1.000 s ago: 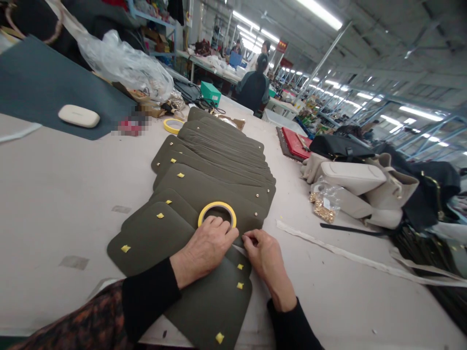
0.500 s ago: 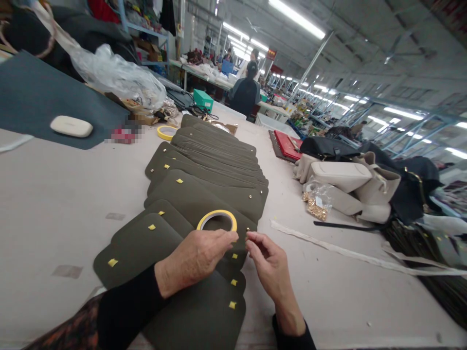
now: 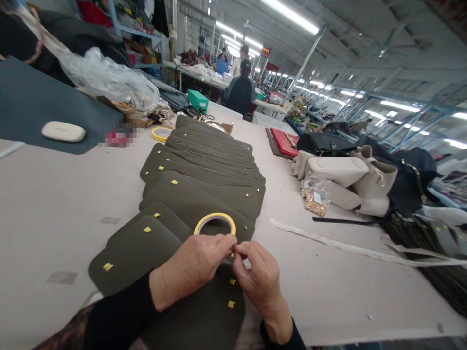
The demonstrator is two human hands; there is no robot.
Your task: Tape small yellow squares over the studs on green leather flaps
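My left hand [image 3: 197, 265] is closed on a roll of yellow tape [image 3: 215, 217], which stands up behind the fingers. Thumb and forefinger of my right hand [image 3: 259, 272] are pinched together, meeting my left fingertips; whatever lies in that pinch is too small to make out. Beneath both hands, olive-green panels [image 3: 197, 194] with rounded corners overlap in a long row. Small yellow tape pieces [image 3: 231, 305] stick to several of the nearer panels. Metal studs [image 3: 247, 195] show on panels farther up the row.
Another yellow tape roll [image 3: 161, 134] lies beside the row's far end. On the right are beige bags [image 3: 337, 170], a packet of gold-coloured hardware [image 3: 314, 201] and a pale strip [image 3: 328, 244]. At left, a white case [image 3: 63, 131] rests on dark sheet material [image 3: 29, 107]. A person [image 3: 241, 92] sits beyond.
My right hand has moved left, closing the gap to my left fingertips, and its fingers now pinch there. The left hand keeps the tape roll. The view has shifted slightly.
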